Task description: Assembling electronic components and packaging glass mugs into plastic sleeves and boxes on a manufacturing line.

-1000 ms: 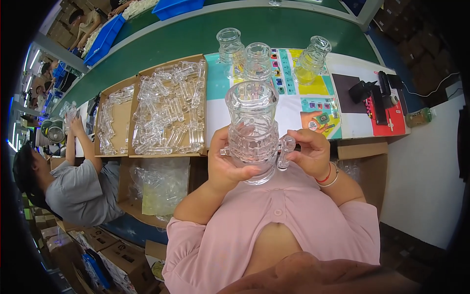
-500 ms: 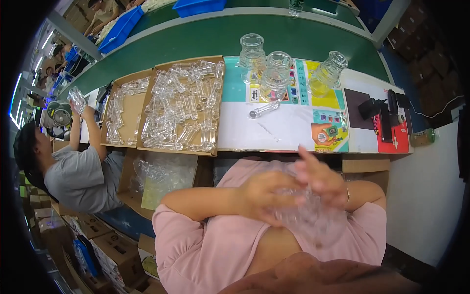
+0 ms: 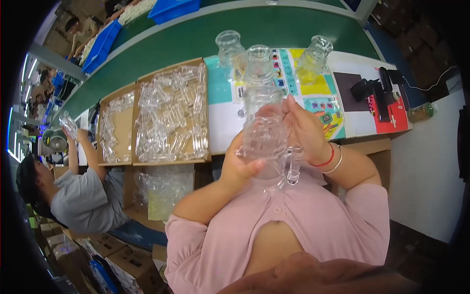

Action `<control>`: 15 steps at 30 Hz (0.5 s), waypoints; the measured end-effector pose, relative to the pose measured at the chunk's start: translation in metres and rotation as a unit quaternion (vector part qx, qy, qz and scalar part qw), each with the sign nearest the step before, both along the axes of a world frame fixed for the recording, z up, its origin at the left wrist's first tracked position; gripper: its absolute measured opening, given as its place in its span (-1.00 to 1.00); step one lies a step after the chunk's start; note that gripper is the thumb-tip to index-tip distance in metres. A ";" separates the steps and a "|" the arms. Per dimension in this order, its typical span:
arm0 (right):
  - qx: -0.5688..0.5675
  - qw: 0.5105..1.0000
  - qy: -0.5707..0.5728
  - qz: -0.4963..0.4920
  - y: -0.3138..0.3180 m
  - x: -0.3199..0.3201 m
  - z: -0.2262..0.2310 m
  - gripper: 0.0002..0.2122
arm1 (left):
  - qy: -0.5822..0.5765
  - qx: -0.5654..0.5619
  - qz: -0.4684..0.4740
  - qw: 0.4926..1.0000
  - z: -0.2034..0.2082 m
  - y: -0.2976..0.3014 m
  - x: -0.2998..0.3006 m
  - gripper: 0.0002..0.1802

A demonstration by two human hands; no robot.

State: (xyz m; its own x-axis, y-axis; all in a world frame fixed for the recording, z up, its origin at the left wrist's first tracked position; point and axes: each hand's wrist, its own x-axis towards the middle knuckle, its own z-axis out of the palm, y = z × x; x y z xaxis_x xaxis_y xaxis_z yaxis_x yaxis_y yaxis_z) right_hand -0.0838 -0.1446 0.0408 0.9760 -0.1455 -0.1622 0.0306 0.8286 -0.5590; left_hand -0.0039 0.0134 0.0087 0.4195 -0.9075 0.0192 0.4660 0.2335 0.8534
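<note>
Both hands hold a clear, bulging jar-shaped vessel (image 3: 265, 139) upright in front of my chest, its wide mouth facing up and away. My left hand (image 3: 239, 164) wraps its lower left side, thumb across the front. On the far right side, my right hand (image 3: 309, 132) curves around it, with a red string and a bangle at the wrist. A short clear tube (image 3: 293, 165) juts beside the vessel's lower right. Past my hands stand similar vessels: one at the back (image 3: 230, 46), another in front of it (image 3: 259, 61), and a third (image 3: 315, 59) to the right.
A cardboard tray (image 3: 206, 112) heaped with clear tubes lies left of the printed sheets, beside a less filled tray (image 3: 120, 130). Black items lie on a red sheet (image 3: 399, 115) at right. A co-worker in grey (image 3: 81, 196) handles a clear piece at left. Plastic bags (image 3: 169, 188) fill a box below.
My hands have brought the vessel up and forward from my chest, and both now grip its sides. The view has shifted, so the table appears slightly to the left.
</note>
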 end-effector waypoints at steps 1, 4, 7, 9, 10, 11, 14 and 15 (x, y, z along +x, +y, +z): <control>-0.061 0.995 -0.035 -0.069 0.002 0.002 0.002 -0.65 | 0.009 -0.027 0.042 0.999 0.000 0.003 0.000 -0.10; -0.358 0.918 -0.084 -0.149 -0.004 -0.008 0.007 -0.72 | 0.017 -0.058 0.109 0.992 0.006 0.006 0.001 -0.05; -0.696 0.693 -0.114 -0.149 -0.006 -0.023 0.022 -0.72 | -0.026 -0.085 0.157 0.983 0.008 0.010 0.001 -0.05; -0.789 0.574 -0.136 -0.173 -0.002 -0.023 0.020 -0.61 | -0.044 -0.084 0.156 0.983 0.014 0.008 0.001 -0.05; -0.788 0.576 -0.133 -0.174 -0.001 -0.022 0.017 -0.61 | -0.059 -0.085 0.154 0.983 0.016 0.008 0.000 -0.06; -0.789 0.568 -0.140 -0.185 -0.001 -0.021 0.015 -0.62 | -0.059 -0.083 0.151 0.983 0.012 0.008 0.001 -0.06; -0.781 0.571 -0.152 -0.204 0.000 -0.018 0.009 -0.64 | -0.209 -0.111 0.152 0.960 -0.017 0.019 0.012 -0.17; -0.771 0.579 -0.159 -0.212 0.001 -0.017 0.007 -0.65 | -0.225 -0.048 0.119 0.966 -0.030 0.030 0.018 -0.07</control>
